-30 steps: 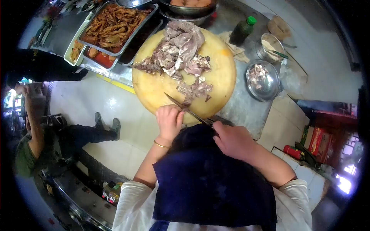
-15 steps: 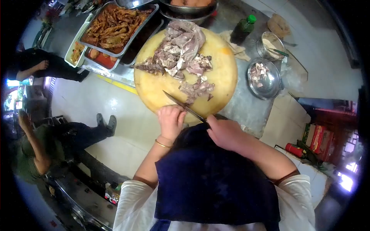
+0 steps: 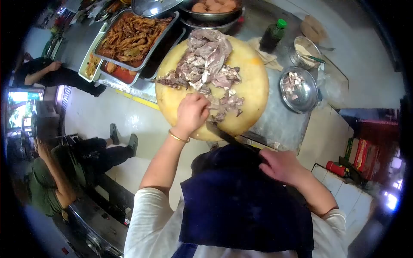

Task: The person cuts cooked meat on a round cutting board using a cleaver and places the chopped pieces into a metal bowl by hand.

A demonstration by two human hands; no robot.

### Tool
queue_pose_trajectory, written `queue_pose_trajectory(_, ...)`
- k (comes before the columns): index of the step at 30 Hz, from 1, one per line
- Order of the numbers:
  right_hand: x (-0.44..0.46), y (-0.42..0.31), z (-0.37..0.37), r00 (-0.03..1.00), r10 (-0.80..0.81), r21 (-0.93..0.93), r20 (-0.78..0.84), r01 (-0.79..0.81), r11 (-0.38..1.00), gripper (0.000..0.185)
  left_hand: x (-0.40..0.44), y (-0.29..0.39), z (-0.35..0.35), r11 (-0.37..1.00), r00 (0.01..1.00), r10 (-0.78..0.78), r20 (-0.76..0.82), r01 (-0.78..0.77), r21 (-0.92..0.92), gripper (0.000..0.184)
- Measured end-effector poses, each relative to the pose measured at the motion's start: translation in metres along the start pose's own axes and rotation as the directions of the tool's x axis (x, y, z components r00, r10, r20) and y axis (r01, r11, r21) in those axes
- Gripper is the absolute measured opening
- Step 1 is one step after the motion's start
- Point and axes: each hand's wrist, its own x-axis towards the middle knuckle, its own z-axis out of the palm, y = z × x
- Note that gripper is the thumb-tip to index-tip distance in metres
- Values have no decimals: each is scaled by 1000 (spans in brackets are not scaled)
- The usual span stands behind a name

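My left hand [image 3: 192, 112] is closed over the near left part of the round yellow board [image 3: 254, 92], its fingertips at the edge of the small cut meat pieces [image 3: 229, 104]. Whatever its fingers may pinch is too small to make out. My right hand [image 3: 282, 165] is wrapped round the handle end of a dark knife [image 3: 223, 134], held low over the board's near edge with its blade pointing left toward my left hand. A larger heap of cooked meat [image 3: 204, 60] lies on the far half of the board.
Trays of braised food [image 3: 131, 36] stand at the far left. Right of the board are a green-capped bottle [image 3: 272, 36], a metal bowl with meat pieces [image 3: 297, 96] and a container with a green-handled utensil [image 3: 306, 53]. Two people [image 3: 47, 185] are at the left.
My left hand has left the knife blade and moved up to the small meat pieces. My right hand has drawn the knife back toward the lower right. The view has shifted slightly.
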Motion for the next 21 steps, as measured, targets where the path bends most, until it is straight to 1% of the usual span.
queue_pose_trajectory(2,7,2,9,1000,25,103,-14,-24,994,34,-4,-10,-5,1000,997,21,-68,-19,20,13)
queue_pose_trajectory(3,12,3,14,999,34,154,-23,-30,988,34,-8,-13,-9,999,999,-18,-40,19,27,13)
queue_pose_trajectory(5,22,6,23,990,91,268,-110,-59,962,34,-27,-13,-18,994,995,-103,16,102,48,14)
queue_pose_trajectory(6,26,6,26,982,120,324,-145,-68,944,35,-36,-9,-18,996,998,-58,-8,59,72,16)
queue_pose_trajectory(7,29,4,25,978,141,318,-151,-87,944,34,-45,-1,-17,995,999,-10,-33,13,96,17)
queue_pose_trajectory(9,32,-2,21,968,189,302,-163,-133,944,34,-55,18,-17,996,998,50,-39,-47,73,16)
queue_pose_trajectory(10,31,-5,18,968,179,297,-174,-122,947,33,-65,16,-7,998,999,41,-34,-39,39,21)
queue_pose_trajectory(12,28,-12,11,969,156,280,-191,-99,955,32,-71,25,-2,994,992,-92,-83,96,46,23)
queue_pose_trajectory(14,29,-17,8,977,99,177,-187,-66,982,30,-74,31,6,971,959,-233,-162,239,23,24)
queue_pose_trajectory(15,31,-20,6,980,67,123,-185,-45,991,29,-75,32,9,965,955,-250,-158,260,44,23)
queue_pose_trajectory(17,37,-27,4,983,40,83,-178,-26,996,27,-75,32,12,950,947,-285,-149,299,86,19)
queue_pose_trajectory(18,41,-31,3,984,28,62,-174,-18,998,26,-75,31,15,955,948,-260,-182,280,93,18)
queue_pose_trajectory(20,55,-40,-1,994,92,-21,-61,-93,995,25,-76,28,21,964,946,-211,-245,243,108,16)
queue_pose_trajectory(21,62,-43,-2,992,129,-62,-6,-129,990,24,-77,28,22,962,943,-225,-245,255,99,16)
